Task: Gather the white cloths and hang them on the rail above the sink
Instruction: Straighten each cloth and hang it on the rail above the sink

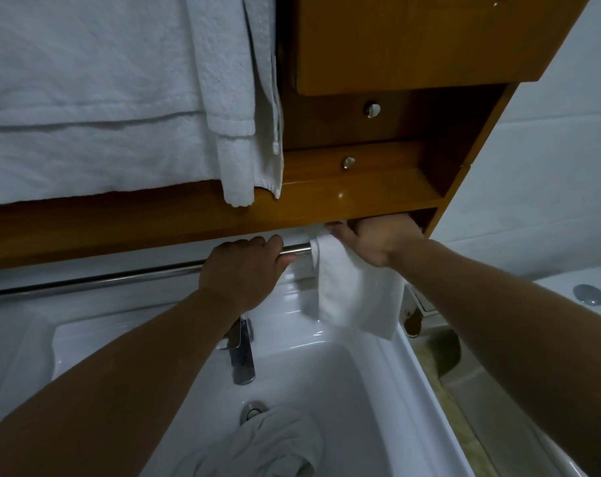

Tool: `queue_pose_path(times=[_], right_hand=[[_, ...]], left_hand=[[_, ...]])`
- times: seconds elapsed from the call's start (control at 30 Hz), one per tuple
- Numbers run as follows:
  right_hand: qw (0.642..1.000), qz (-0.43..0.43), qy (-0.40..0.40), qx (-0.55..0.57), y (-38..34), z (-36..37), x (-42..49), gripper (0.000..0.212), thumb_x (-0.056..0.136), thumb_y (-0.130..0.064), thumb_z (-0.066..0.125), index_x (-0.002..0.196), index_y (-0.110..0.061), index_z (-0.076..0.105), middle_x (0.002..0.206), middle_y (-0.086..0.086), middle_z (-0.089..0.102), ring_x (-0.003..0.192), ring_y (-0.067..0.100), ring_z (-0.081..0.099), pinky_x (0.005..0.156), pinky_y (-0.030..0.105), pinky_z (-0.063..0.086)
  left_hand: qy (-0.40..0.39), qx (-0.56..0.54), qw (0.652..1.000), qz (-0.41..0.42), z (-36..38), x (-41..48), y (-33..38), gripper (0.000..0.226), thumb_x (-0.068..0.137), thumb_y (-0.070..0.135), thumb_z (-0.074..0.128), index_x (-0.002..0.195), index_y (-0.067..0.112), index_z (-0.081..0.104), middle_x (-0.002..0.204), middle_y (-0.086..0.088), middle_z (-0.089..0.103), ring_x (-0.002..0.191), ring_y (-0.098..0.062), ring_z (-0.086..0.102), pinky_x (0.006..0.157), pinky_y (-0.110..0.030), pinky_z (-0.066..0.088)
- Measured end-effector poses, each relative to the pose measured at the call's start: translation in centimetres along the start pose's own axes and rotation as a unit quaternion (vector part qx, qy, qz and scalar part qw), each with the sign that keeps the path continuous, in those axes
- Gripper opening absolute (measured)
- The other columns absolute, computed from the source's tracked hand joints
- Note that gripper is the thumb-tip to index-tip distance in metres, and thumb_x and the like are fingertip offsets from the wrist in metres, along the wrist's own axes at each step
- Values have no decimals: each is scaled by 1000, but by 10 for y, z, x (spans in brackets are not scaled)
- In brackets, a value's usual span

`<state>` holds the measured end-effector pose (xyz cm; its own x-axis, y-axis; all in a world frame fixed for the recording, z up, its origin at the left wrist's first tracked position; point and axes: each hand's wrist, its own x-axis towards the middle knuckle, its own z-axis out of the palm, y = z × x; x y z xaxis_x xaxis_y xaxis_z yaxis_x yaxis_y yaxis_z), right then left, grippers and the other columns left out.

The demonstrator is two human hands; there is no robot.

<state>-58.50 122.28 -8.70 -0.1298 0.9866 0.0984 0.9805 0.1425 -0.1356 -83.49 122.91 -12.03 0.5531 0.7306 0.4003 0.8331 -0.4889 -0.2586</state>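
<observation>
Left hand — fingers curled round the steel rail. Right hand pinches the white cloth draped over the rail's right end, above the sink — a second cloth lies crumpled in the basin.

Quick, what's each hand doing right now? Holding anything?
Left hand: closed around the rail.
Right hand: gripping the top of the white cloth draped over the rail; fingertips hidden.
</observation>
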Motion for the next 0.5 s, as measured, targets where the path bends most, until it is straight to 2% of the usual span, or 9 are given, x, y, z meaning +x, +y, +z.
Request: queue_pose_path(times=[0.07,0.1,0.17,0.23,0.3,0.4,0.5], right_hand=[[995,-3,96,-6,-9,2,-10,55,97,-65,30,76,-26,63,71,-2,62,77,22,62,75,35,49],[990,-9,140,-30,-16,6,-15,52,98,-61,32,73,-26,61,67,-2,61,73,23,62,74,35,48],[979,-16,175,-101,-34,18,-21,55,100,-58,27,82,-24,66,74,2,67,77,27,63,82,39,42],[976,-18,178,-122,-50,34,-24,61,99,-60,22,90,-19,66,83,6,69,82,30,62,87,43,41],[977,-2,181,-111,-58,42,-20,64,99,-63,22,87,-18,66,82,6,69,81,30,62,85,43,42],[981,-5,163,-104,-59,35,-6,65,97,-66,22,64,-22,58,62,0,62,64,24,60,73,36,43],[994,-24,87,-63,-55,23,6,75,93,-72,19,53,-20,55,50,-5,53,53,15,55,60,29,47]], left_hand=[[1,-1,1000,2,2,-1,0,42,98,56,32,82,23,52,54,6,39,40,-11,31,47,-21,19],[1,-3,1000,2,3,-1,0,42,98,56,33,82,23,52,54,5,40,40,-11,31,47,-21,20],[2,-2,1000,0,4,0,-1,41,98,56,35,81,22,51,54,5,40,40,-12,31,46,-22,21],[4,6,1000,2,4,0,-1,40,98,55,38,81,22,52,55,5,39,40,-12,30,46,-22,21],[4,7,1000,5,3,0,-1,40,98,55,39,82,22,53,54,5,39,40,-12,30,46,-22,20],[3,8,1000,10,4,0,-2,39,98,55,39,83,22,53,55,6,37,41,-11,29,46,-22,19],[4,14,1000,8,3,0,-2,40,99,55,37,84,22,54,55,5,40,42,-11,31,47,-22,21]])
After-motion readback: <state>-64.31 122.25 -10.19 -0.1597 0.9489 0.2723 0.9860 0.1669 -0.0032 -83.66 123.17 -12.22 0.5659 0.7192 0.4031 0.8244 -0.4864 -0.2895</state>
